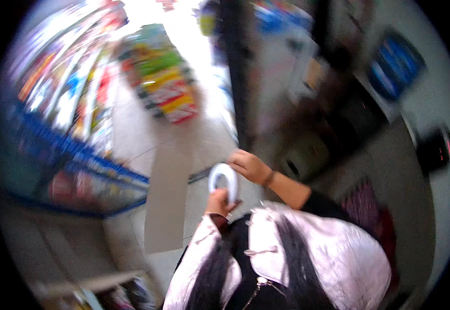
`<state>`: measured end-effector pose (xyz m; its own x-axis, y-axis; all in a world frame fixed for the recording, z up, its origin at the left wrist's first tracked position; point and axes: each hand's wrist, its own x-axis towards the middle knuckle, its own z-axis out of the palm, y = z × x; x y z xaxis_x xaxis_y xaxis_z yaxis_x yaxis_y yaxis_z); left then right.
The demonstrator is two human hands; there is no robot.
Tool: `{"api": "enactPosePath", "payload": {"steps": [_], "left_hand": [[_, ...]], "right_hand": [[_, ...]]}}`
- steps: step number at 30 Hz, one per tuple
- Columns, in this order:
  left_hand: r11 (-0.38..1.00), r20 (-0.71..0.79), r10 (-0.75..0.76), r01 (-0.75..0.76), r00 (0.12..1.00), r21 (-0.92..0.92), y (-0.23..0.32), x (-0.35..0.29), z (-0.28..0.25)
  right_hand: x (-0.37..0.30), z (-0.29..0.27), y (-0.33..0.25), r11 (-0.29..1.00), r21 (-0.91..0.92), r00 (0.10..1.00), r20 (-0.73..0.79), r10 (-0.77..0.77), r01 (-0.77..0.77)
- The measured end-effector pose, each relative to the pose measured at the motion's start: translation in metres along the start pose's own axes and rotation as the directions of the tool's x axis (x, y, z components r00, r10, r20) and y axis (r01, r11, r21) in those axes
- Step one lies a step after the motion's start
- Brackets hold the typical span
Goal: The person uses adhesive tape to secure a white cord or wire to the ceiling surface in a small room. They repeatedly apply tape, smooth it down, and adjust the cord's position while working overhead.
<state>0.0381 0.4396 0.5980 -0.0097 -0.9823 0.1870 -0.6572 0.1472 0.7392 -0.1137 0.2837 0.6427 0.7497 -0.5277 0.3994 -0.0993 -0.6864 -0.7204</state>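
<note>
A white ring-shaped roll (223, 179), which looks like a roll of tape, is held upright in front of my body. My left hand (218, 201) is closed around its lower part, with the thumb reaching into the hole. At the roll's upper right edge my right hand (250, 166) has its fingers curled together in a pinch against it. Blur hides whether a loose end lies between those fingers. A band circles each wrist.
Shelves of colourful packets (75, 93) stand at the left above a blue-edged case (80, 170). Stacked bright packages (168, 88) rest on the floor ahead. A long beige strip (167, 201) lies left of my hands. A dark device (435, 150) is at the right.
</note>
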Motion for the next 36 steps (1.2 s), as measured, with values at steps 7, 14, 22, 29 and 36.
{"api": "enactPosePath", "payload": {"steps": [7, 14, 22, 29, 36], "left_hand": [[0.954, 0.185, -0.230, 0.259, 0.955, -0.149, -0.006, 0.049, 0.082], [0.830, 0.404, -0.501, 0.557, 0.766, -0.028, -0.037, 0.084, 0.147], [0.696, 0.408, -0.612, 0.706, 0.677, -0.128, -0.073, 0.184, 0.289], [0.803, 0.442, -0.504, 0.591, 0.742, -0.077, -0.101, 0.202, 0.341], [0.793, 0.484, -0.523, 0.609, 0.701, -0.026, -0.086, 0.245, 0.331]], "right_hand": [[-0.110, -0.029, 0.146, 0.813, 0.267, 0.784, -0.232, 0.576, -0.518], [-0.286, -0.053, 0.403, 0.057, -0.106, 0.072, -0.146, 0.987, -0.993], [-0.293, -0.110, 0.555, -0.018, -0.273, 0.053, -0.251, 0.967, -0.962], [-0.283, -0.113, 0.663, 0.109, -0.389, 0.137, -0.046, 0.989, -0.915], [-0.317, -0.099, 0.683, 0.084, -0.259, 0.132, -0.174, 0.976, -0.962]]}}
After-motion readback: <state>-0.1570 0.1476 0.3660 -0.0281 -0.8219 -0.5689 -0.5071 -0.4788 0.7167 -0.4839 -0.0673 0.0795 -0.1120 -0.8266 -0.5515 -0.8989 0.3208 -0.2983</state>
